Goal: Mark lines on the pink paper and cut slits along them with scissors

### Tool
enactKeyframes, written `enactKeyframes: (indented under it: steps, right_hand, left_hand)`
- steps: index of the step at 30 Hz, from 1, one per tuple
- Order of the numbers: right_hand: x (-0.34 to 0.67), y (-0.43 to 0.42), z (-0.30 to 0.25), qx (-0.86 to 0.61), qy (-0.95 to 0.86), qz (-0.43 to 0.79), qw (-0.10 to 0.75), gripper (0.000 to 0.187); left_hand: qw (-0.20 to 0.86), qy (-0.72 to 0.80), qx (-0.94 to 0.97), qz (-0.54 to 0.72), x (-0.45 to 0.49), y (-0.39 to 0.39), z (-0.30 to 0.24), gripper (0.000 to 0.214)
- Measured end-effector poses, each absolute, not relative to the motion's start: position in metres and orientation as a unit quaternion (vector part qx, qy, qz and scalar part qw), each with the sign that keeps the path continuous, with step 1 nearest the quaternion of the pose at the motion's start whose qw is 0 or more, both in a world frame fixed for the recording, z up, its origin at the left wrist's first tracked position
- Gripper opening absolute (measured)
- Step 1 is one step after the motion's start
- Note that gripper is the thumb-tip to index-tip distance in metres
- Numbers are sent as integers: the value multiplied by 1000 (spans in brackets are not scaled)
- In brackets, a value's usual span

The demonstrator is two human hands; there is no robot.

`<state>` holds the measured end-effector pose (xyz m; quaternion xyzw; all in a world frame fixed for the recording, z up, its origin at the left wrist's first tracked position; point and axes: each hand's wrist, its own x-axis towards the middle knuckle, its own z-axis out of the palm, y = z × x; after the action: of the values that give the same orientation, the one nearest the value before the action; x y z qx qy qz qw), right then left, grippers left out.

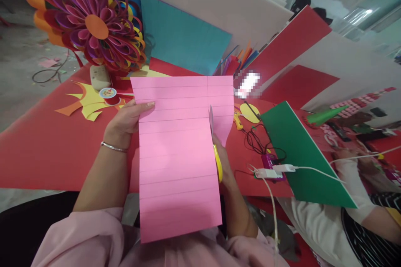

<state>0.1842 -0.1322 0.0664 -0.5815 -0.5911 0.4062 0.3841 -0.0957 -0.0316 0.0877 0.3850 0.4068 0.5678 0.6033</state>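
A pink sheet of paper (178,150) ruled with horizontal lines is held up in front of me. My left hand (127,119) grips its left edge, thumb laid across the front. My right hand (224,156) is mostly hidden behind the sheet's right edge and is closed on yellow-handled scissors (217,160). The blade (211,120) points up into a vertical cut that has split a narrow strip off the sheet's upper right.
A red board (46,146) covers the table. A large paper flower (90,21) stands at far left, a teal sheet (181,37) behind. A green board (300,154), cables and a power bank (271,162) lie right. Another person's sleeve (354,175) is at right.
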Motion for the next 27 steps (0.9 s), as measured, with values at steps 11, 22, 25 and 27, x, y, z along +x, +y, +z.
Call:
enactKeyframes:
  steps: [11, 22, 25, 27]
  right_hand:
    - [188, -124, 54, -562, -621, 386, 386, 31]
    - [185, -122, 57, -556, -600, 415, 398, 34]
    - [183, -118, 53, -563, -600, 415, 387, 27]
    - [182, -113, 49, -571, -592, 423, 379, 23]
  left_hand:
    - [605, 401, 381, 573, -98, -31, 84, 39]
    - [605, 411, 372, 572, -99, -30, 82, 36]
    - [589, 430, 372, 574, -101, -31, 85, 34]
    - [582, 437, 376, 573, -102, -33, 89, 37]
